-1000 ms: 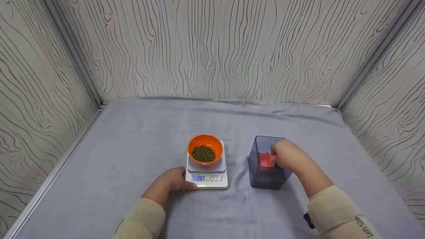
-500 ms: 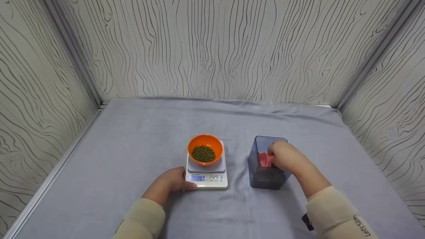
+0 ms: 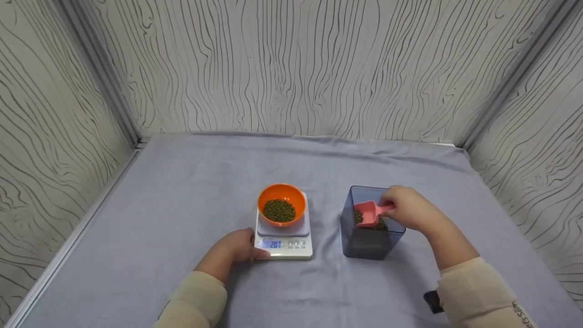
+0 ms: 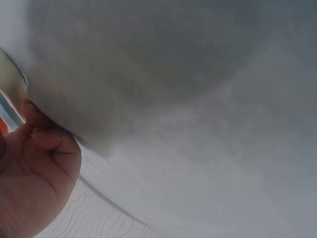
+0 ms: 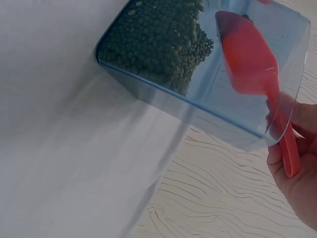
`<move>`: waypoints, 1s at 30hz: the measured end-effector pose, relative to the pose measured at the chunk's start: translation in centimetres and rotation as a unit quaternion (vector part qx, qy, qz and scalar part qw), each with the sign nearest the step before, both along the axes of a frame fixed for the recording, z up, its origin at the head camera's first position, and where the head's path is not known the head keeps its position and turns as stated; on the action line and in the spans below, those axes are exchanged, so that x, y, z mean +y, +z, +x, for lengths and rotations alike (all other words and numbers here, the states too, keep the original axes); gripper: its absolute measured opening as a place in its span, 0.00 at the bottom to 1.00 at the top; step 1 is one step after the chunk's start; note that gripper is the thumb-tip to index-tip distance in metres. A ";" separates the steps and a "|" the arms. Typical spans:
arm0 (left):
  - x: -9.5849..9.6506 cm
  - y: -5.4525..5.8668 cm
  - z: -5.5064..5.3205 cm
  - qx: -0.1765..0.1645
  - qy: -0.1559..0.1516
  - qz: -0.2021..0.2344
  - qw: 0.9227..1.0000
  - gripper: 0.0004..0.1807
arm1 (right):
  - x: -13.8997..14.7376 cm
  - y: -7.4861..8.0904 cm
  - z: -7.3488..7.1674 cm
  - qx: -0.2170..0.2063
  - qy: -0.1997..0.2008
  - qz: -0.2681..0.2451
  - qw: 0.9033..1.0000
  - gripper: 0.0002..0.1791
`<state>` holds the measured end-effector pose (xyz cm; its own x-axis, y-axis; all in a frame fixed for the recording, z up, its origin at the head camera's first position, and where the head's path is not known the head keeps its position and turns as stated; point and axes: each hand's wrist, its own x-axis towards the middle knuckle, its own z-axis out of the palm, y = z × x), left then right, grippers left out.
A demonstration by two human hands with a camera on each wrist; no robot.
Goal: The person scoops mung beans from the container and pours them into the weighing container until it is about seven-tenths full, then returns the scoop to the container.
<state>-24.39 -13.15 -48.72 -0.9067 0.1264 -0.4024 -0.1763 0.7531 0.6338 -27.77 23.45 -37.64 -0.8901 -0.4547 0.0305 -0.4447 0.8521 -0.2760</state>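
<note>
While our left hand (image 3: 240, 245) grips the scale (image 3: 284, 241), our right hand (image 3: 408, 207) grasps the scoop (image 3: 370, 213) in the mouth of the container (image 3: 364, 246), nearer the right edge of the table (image 3: 448, 196); we're seemingly scooping, and next likely need a level lift.

The left fingers (image 4: 54, 140) and right fingers (image 3: 390, 196) are bent.

bowl (image 3: 284, 192): glossy plastic | scoop (image 5: 250, 64): smooth plastic | container (image 3: 366, 246): transparent plastic | tablecloth (image 3: 205, 182): matt cloth

Grey cloth (image 3: 182, 177) (creased near its far edge) spreads below wood-grain-patterned panels (image 3: 282, 68) and grey corner posts (image 3: 98, 73).
</note>
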 end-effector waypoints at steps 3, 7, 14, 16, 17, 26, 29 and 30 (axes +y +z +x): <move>0.1 0.0 0.0 0.001 -0.001 0.001 1.000 0.24 | 0.5 0.1 0.1 -0.012 -0.011 -0.020 1.000 0.03; 0.1 -0.1 0.0 -0.005 0.000 0.001 1.000 0.24 | 1.4 0.1 0.3 -0.005 -0.011 -0.044 0.999 0.02; 0.1 -0.2 -0.2 -0.015 0.012 0.006 1.000 0.26 | 2.9 -0.3 0.7 -0.021 -0.030 -0.092 0.995 0.04; 0.1 -0.2 -0.2 -0.016 0.013 0.011 1.000 0.27 | 3.2 -0.5 0.8 -0.031 -0.038 -0.108 0.993 0.06; 0.1 -0.2 -0.3 -0.017 0.013 0.011 1.000 0.27 | 3.4 -0.5 0.8 -0.036 -0.042 -0.114 0.992 0.07; 0.1 0.1 0.0 -0.011 0.007 0.007 1.000 0.26 | 4.3 -0.9 1.0 -0.056 -0.065 -0.158 0.984 0.11; 0.0 0.1 0.0 -0.006 0.003 0.005 1.000 0.27 | 4.8 -1.2 1.1 -0.063 -0.074 -0.179 0.979 0.10; 0.0 0.1 0.0 -0.006 0.003 0.005 1.000 0.27 | 5.0 -1.3 1.2 -0.067 -0.078 -0.188 0.977 0.10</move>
<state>-24.43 -13.12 -48.66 -0.9028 0.1244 -0.4116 -0.1888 0.7453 0.6394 -26.61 28.47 -38.99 -0.9549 -0.2930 0.0475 -0.2563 0.7332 -0.6298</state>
